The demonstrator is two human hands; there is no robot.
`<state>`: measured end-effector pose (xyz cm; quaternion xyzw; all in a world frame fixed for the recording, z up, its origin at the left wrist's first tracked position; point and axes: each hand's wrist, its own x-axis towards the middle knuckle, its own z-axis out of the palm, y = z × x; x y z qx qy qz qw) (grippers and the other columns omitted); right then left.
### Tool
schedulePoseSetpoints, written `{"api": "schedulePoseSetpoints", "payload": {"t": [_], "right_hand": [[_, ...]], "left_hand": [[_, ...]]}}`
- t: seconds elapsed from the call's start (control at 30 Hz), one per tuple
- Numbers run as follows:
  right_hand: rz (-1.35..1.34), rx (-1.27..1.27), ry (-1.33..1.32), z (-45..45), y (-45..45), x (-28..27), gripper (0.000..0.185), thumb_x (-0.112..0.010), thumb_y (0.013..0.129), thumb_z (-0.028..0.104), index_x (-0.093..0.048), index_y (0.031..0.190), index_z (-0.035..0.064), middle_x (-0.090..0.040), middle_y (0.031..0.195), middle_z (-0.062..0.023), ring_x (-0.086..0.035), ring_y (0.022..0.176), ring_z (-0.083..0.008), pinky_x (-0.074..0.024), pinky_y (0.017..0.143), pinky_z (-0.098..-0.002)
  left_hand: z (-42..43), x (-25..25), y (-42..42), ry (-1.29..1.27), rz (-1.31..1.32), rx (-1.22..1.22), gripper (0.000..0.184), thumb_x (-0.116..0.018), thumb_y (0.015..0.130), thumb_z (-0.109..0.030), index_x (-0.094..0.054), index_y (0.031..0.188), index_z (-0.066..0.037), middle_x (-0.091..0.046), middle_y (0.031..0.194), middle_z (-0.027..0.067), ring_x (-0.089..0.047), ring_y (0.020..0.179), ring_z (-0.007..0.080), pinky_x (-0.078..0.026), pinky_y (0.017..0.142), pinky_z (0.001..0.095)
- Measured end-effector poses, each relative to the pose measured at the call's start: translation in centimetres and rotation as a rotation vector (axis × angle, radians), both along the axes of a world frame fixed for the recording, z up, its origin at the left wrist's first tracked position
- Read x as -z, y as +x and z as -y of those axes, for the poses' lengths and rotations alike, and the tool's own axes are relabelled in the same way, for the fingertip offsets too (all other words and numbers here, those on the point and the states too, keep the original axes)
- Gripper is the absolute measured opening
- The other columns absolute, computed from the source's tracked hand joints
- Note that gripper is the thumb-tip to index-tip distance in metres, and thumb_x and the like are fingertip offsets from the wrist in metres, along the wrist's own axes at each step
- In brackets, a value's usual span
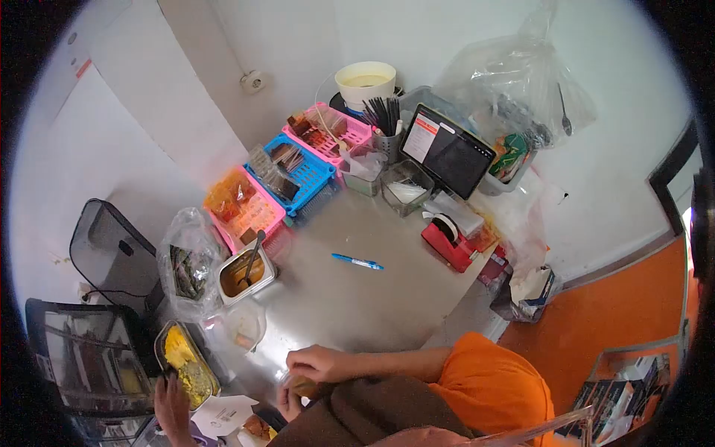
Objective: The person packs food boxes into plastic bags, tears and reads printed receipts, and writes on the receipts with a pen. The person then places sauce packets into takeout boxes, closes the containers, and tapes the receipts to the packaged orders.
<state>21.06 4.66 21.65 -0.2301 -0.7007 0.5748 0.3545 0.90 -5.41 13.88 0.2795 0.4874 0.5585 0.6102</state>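
Observation:
My right hand reaches in from an orange sleeve at the table's near edge, its fingers bent downward. Just below it is my left hand, curled and partly covered by brown cloth. A small brownish thing shows between the two hands; its kind is unclear. At the lower left, another person's hand holds a dark utensil at a metal tray of yellow food. Beside that hand, an open white box has food near it.
A blue pen lies mid-table. Farther back stand a metal pan of brown sauce, pink basket, blue basket, tablet and red tape dispenser. A glass-fronted case borders the left side.

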Motion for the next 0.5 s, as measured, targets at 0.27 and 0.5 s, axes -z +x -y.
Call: {"api": "schedulePoseSetpoints", "payload": {"t": [0.27,0.5], "right_hand": [[-0.084,0.098,0.01,2.7,-4.4,3.8,0.019,-0.05,0.086,0.02,-0.05,0.088,0.0019,-0.053,0.086,-0.013,-0.055,0.076,-0.0291,-0.043,0.067,-0.0361],[0.438,0.442,0.211,1.9,-0.8,14.1,0.012,-0.054,0.081,0.014,-0.051,0.084,0.0026,-0.05,0.079,-0.0119,-0.053,0.071,-0.0281,-0.0443,0.063,-0.0362]], "left_hand": [[-3.2,-7.9,-1.8,-0.01,-0.582,0.234,0.036,-0.051,0.083,-0.018,-0.044,0.114,0.0,-0.047,0.113,0.0147,-0.045,0.105,0.0255,-0.037,0.086,0.0418],[-21.8,-13.9,-8.4,0.178,0.126,0.489,0.034,-0.047,0.084,-0.015,-0.044,0.117,-0.004,-0.044,0.119,0.01,-0.041,0.11,0.0217,-0.037,0.088,0.0418]]}}
